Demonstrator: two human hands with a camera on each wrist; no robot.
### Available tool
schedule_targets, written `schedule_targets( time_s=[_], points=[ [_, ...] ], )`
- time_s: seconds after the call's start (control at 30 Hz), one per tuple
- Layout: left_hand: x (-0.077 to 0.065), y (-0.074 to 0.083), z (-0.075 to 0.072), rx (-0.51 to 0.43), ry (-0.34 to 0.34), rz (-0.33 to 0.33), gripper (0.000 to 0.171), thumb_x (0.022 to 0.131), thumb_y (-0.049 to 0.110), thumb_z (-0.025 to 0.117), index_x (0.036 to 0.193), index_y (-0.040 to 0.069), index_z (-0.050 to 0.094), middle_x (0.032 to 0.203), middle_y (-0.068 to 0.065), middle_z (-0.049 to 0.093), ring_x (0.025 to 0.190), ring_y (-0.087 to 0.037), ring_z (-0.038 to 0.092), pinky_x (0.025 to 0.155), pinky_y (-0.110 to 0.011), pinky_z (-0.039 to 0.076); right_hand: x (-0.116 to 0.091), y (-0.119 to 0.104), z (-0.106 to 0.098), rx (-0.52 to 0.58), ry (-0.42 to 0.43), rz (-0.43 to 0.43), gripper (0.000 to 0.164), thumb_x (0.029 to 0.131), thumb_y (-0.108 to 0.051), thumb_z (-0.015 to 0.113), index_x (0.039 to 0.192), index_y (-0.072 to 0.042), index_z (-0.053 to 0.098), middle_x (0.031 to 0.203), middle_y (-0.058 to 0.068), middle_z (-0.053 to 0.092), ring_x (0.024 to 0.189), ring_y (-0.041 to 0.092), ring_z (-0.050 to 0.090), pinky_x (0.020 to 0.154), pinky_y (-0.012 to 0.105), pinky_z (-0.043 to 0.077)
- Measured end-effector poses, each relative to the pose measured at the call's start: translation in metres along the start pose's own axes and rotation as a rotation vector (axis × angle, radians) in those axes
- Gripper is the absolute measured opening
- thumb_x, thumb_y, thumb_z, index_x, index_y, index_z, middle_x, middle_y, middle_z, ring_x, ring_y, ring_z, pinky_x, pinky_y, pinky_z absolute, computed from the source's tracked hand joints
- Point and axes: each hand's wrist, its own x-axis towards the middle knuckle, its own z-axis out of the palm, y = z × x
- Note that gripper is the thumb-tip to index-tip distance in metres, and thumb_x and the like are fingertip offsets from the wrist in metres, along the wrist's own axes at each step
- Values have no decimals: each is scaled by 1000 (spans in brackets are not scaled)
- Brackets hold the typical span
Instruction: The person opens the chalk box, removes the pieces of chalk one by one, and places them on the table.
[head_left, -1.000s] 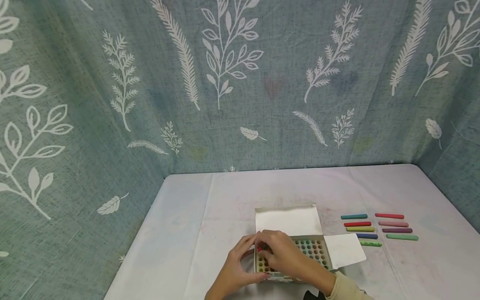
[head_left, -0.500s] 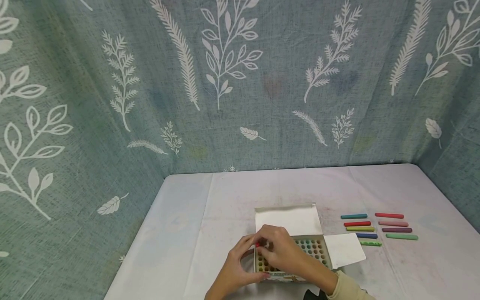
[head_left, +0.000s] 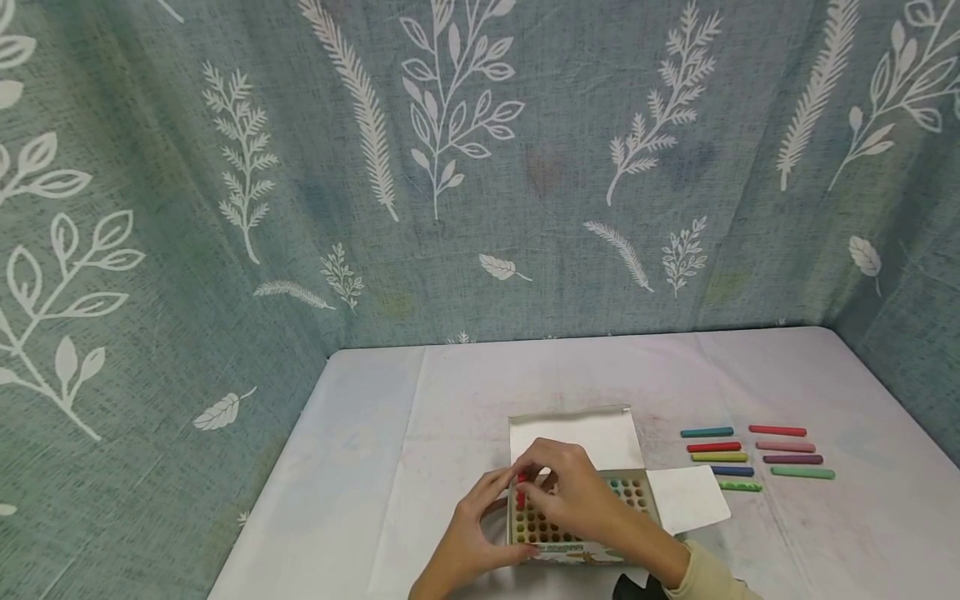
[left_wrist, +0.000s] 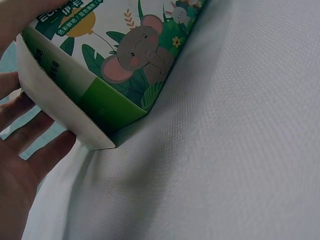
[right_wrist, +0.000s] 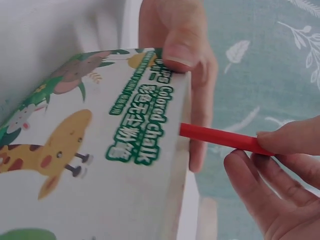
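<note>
A chalk box (head_left: 558, 550) with printed animals stands with its lid raised, showing rows of round holes. My left hand (head_left: 474, 518) holds its left end, thumb at the front and fingers at the far side. In the left wrist view, those fingers lie along a white flap of the box. My right hand (head_left: 572, 492) pinches a red chalk stick (head_left: 521, 495) by its upper part, above the box's left rows. From the right wrist view, most of the red chalk (right_wrist: 215, 136) shows, its lower end right at the box's rim.
Right of the box, several coloured chalk sticks lie in two columns, among them a teal chalk (head_left: 707, 432) and a purple chalk (head_left: 792, 459). A white side flap (head_left: 688, 498) sticks out toward them. Behind the white-covered table (head_left: 450, 383) hangs a leaf-patterned curtain (head_left: 540, 317).
My right hand has risen, drawing the red chalk up so that more of its length shows above the holes. The left hand and the box stay where they were.
</note>
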Motion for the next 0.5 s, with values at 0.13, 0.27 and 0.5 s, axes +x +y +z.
schedule_targets(
  time_s=[0.13,0.27,0.5],
  points=[
    [0,-3,1,7,2,-13,85,73,14,83,146,12,38,138,-8,44,122,-23,48,95,-40,49,-1,-2,-5,0,24,-13,18,79,9,70,92,-4,68,85,6,64,72,8,61,53,17,53],
    [-1,-15,3,28,11,-1,86,73,17,84,146,14,37,138,-7,44,123,-25,48,94,-40,50,-2,-3,-10,-17,54,-29,21,79,8,71,92,-8,68,84,5,64,73,7,62,53,17,54],
    [-3,-33,4,57,11,-28,86,73,27,83,146,19,38,137,0,44,124,-23,47,94,-37,50,-6,-5,-20,-24,96,3,26,78,7,71,94,-13,68,87,0,65,75,8,62,54,19,55]
  ],
)
